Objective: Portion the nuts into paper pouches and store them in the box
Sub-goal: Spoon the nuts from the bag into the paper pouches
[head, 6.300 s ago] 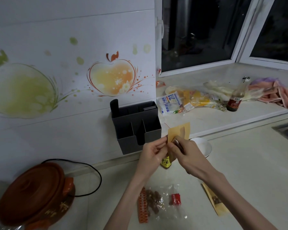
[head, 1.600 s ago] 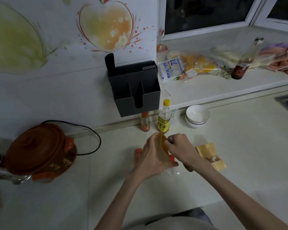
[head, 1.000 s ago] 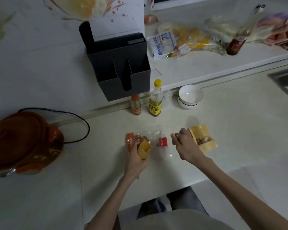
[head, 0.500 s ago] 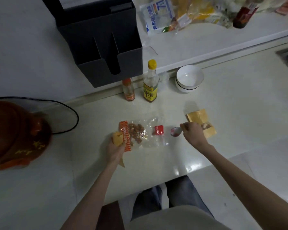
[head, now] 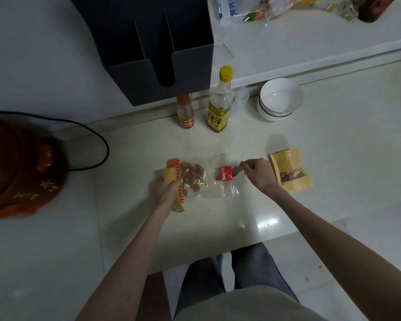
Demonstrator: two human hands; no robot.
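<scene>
- Head view showed a pale countertop (head: 333,140) with both bare forearms reaching in from below.
- The left hand (head: 166,189) was curled around an empty paper pouch (head: 169,176) (tan, held roughly upright), the pouch's upper end rising above the fingers and its lower end showing below the wrist.
- The pouch in the left hand sat at the left edge of a clear plastic bag (head: 208,179) lying flat on the countertop; the bag carried an orange-and-white patterned strip (head: 177,172) on its left end.
- The nuts (head: 193,176) lay heaped inside the bag, just right of the strip.
- The right hand (head: 258,173) was closed in a pinch on a small spoon-like item (head: 235,170) at the bag's right end, beside a red label (head: 225,173); what the item was could not be told for certain.
- 1 filled pouch (head: 289,170) lay flat just right of the right hand, nuts visible through its window.
- The dark grey box (head: 153,45) (divided into compartments) stood against the wall behind the work area.
- 2 bottles stood below the box: a small red-capped bottle (head: 185,111) and a taller yellow-capped bottle (head: 220,100).
- Stacked white bowls (head: 278,99) stood right of the bottles.
- A brown clay pot (head: 19,167) sat at the far left, with a black cord (head: 97,140) beside it.
</scene>
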